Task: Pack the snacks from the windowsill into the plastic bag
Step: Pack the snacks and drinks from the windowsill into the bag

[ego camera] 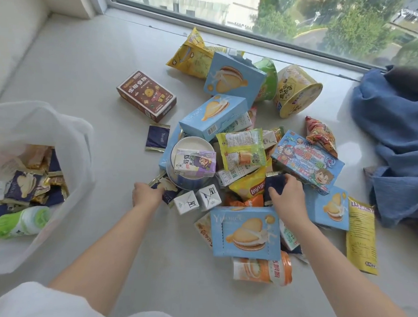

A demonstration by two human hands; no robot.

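Snack pile (248, 146) on windowsill (90, 75), centre to 3 o'clock. Left hand (146, 194) pinches a navy packet (168, 189); right hand (287, 196) grips another navy sachet (274, 185). Plastic bag (62, 148), part-filled, at 9 o'clock.

A home, high up: a wide pale windowsill (91, 58) under a window (287, 12) at 12 o'clock looking down on trees and buildings, blue clothes (400, 137) heaped at 3 o'clock, household snacks (240, 148) piled mid-sill.
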